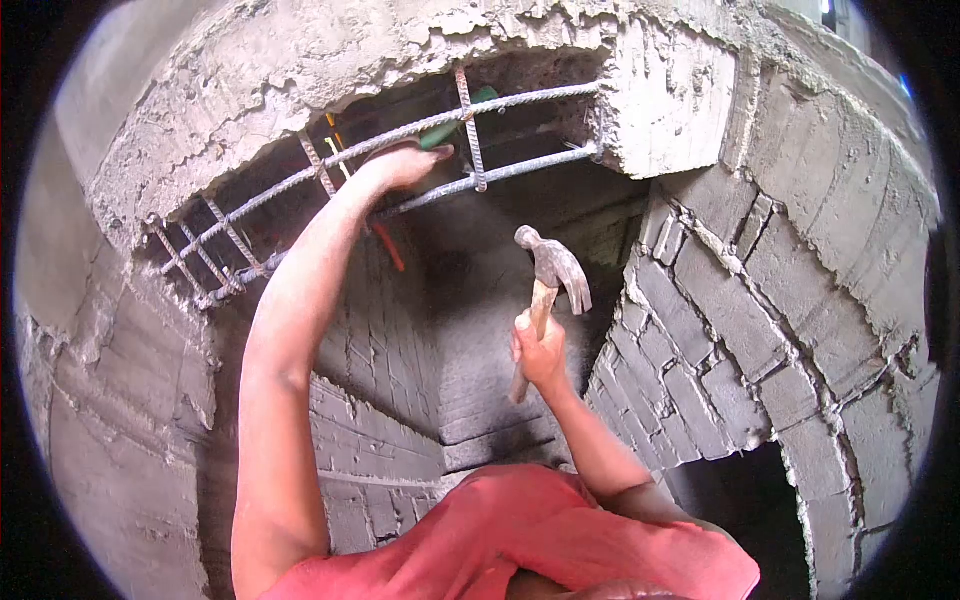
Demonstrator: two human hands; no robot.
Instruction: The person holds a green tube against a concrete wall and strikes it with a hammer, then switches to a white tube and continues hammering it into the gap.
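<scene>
My right hand [541, 350] is closed around the wooden handle of a claw hammer [555, 270], its metal head up. My left hand [408, 165] reaches up among rusty rebar rods [520, 170] in a gap in the concrete. Beside its fingers is a green object [440, 135], partly behind a rod; the fingers are mostly hidden, so their grip cannot be made out.
Rough broken concrete [670, 100] borders the rebar gap. Orange, yellow and red pieces [387, 246] stick out near the rods. A block wall [800, 330] with mortar joints stands at the right, above a dark opening [745, 510]. More blockwork [370, 430] lies below.
</scene>
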